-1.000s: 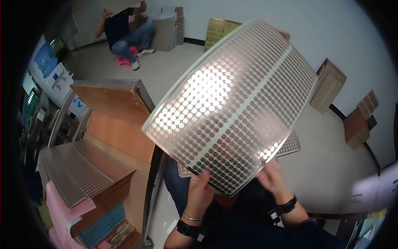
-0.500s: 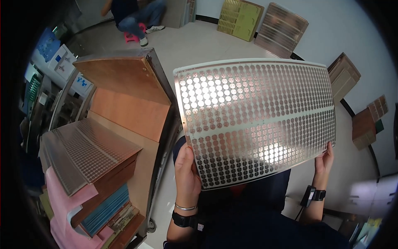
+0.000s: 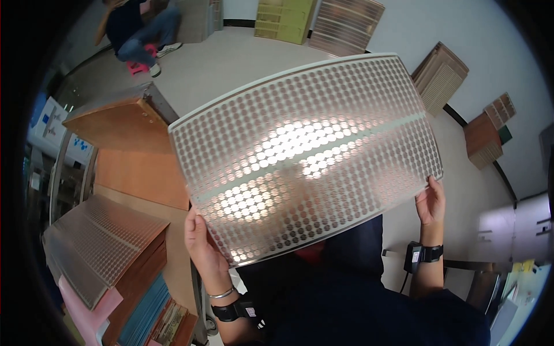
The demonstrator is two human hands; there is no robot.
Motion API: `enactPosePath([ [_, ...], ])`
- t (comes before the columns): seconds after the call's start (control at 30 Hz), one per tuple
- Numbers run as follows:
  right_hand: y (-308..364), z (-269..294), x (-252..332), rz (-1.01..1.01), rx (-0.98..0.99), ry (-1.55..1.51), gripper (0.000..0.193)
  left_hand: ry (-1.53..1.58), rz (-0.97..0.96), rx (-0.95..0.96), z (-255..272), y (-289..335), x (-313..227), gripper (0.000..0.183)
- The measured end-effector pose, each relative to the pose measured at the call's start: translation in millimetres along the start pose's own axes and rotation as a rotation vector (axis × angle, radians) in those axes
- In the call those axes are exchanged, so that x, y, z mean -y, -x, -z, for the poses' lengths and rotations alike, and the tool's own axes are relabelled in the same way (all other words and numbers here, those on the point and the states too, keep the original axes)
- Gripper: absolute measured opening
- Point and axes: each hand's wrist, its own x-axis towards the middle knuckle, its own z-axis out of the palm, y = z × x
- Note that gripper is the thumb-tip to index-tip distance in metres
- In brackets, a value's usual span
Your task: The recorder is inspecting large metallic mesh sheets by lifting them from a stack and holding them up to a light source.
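Note:
A large printed circuit board panel (image 3: 346, 167), covered in rows of shiny copper discs with a plain pale strip across its middle, is held up tilted before me. My left hand (image 3: 205, 245) grips its lower left edge, thumb on the near face and the other fingers hidden behind. At the lower right corner my right hand (image 3: 430, 202) is closed on the edge, its fingers mostly behind the panel. To the left, a similar panel (image 3: 118, 230) lies on top of a stack, with pink sheets (image 3: 86, 308) beneath its near side.
A wheeled wooden rack (image 3: 138, 173) stands at my left, with blue boards (image 3: 141, 308) low in its stack. Boards lean on the far wall: a yellow-green panel (image 3: 283, 20), copper panels (image 3: 346, 26) and brown stacks (image 3: 441, 78). A person (image 3: 135, 34) sits on a pink stool at the far left.
The panel has swung left and its right side has risen, so it now covers part of the rack. Both hands moved left with it, and the glare shifted across the discs.

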Motion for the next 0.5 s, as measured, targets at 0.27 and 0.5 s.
enactPosePath([
  [0.27, 19.3, -33.2, 10.4, -0.019, 0.053, 0.156, 0.049, -0.173, -0.073, -0.041, 32.1, -11.9, 8.4, 0.028],
  [0.5, 28.2, -31.1, 15.1, -0.048, 0.126, 0.197, 0.058, -0.286, -0.095, -0.017, 38.1, -11.3, 7.0, 0.032],
])
